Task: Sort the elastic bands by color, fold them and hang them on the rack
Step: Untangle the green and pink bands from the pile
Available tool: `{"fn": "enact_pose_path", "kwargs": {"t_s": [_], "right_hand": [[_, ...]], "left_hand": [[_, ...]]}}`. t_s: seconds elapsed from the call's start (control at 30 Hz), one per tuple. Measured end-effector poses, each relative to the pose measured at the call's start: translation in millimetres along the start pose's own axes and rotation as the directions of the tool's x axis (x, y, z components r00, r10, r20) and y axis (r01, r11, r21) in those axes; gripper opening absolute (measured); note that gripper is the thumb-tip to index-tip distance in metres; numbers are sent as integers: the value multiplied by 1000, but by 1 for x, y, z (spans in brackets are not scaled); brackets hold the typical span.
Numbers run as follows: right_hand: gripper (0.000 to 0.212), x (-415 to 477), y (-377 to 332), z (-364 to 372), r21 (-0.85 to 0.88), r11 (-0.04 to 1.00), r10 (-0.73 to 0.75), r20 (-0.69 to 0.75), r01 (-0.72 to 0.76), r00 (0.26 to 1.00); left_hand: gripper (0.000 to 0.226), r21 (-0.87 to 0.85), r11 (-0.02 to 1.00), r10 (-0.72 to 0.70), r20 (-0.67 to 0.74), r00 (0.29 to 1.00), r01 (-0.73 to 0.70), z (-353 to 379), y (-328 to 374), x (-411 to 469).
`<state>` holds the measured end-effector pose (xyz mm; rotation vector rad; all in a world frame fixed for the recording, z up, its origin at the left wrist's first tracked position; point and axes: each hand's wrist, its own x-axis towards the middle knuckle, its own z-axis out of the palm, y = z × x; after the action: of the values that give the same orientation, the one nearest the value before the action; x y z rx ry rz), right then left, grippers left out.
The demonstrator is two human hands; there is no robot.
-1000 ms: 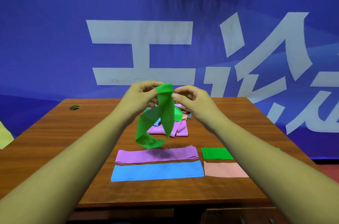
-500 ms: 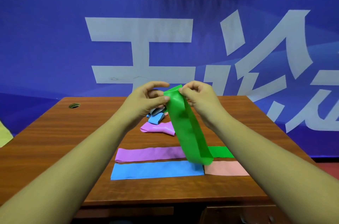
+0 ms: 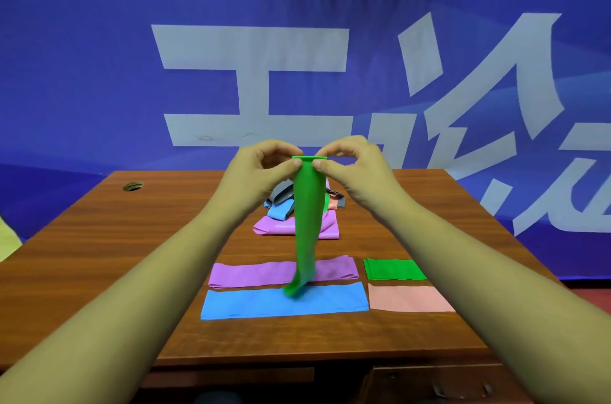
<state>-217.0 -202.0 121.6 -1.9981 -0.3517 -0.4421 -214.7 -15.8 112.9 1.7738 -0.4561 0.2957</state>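
A green elastic band (image 3: 307, 222) hangs straight down above the table, its lower end blurred over the laid-out bands. My left hand (image 3: 261, 169) pinches its top left corner and my right hand (image 3: 353, 165) pinches its top right corner. On the wooden table (image 3: 132, 255) lie a flat purple band (image 3: 251, 273), a flat blue band (image 3: 264, 306), a folded green band (image 3: 393, 269) and a folded pink band (image 3: 406, 299). Behind the hanging band sits a loose pile (image 3: 281, 205) of grey, blue, purple and pink bands.
A blue banner (image 3: 99, 73) with large white characters stands right behind the table. A round cable hole (image 3: 133, 186) is at the table's far left. Something yellow (image 3: 6, 238) shows at the left edge. No rack is in view.
The green band was twisted and slanting; it now hangs straight down, held flat by both top corners. Both hands have stayed at about the same height.
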Motion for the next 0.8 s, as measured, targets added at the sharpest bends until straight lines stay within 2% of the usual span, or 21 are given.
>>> {"fn": "enact_pose_path", "kwargs": {"t_s": [0.07, 0.13, 0.23, 0.3, 0.37, 0.5, 0.57, 0.63, 0.7, 0.8], "right_hand": [[3, 2, -4, 1, 23, 1000, -8, 0, 8, 1000], [7, 4, -11, 1, 126, 992, 12, 38, -16, 999], [2, 10, -19, 2, 205, 978, 22, 24, -26, 999], [5, 16, -21, 1, 254, 965, 67, -9, -62, 998], [3, 20, -22, -2, 294, 947, 127, 31, -131, 991], [10, 22, -22, -8, 128, 973, 165, 187, -191, 968], [6, 25, -25, -10, 105, 980, 146, 178, -166, 973], [4, 28, -28, -14, 164, 974, 135, 146, -158, 980], [4, 30, -30, -19, 240, 954, 152, 133, -181, 979], [5, 31, -26, -29, 295, 930, 199, 92, -217, 976]], "left_hand": [[11, 53, 998, 17, -19, 1000, -16, 1, -1, 2], [11, 95, 995, 2, 4, 1000, -2, 2, 0, 3], [12, -78, 996, -44, 106, 993, 52, 6, -1, 0], [13, -190, 978, -66, 112, 991, 87, 11, -3, -3], [15, -210, 973, -71, 107, 992, 92, 15, -5, -5], [14, -227, 969, -70, 126, 990, 97, 23, -9, -8], [8, -288, 947, -100, 155, 983, 142, 25, -14, -10], [20, -320, 924, -145, 212, 966, 209, 30, -20, -13], [29, -262, 930, -181, 288, 940, 259, 37, -25, -19], [20, -176, 920, -247, 433, 867, 349, 47, -36, -32]]}}
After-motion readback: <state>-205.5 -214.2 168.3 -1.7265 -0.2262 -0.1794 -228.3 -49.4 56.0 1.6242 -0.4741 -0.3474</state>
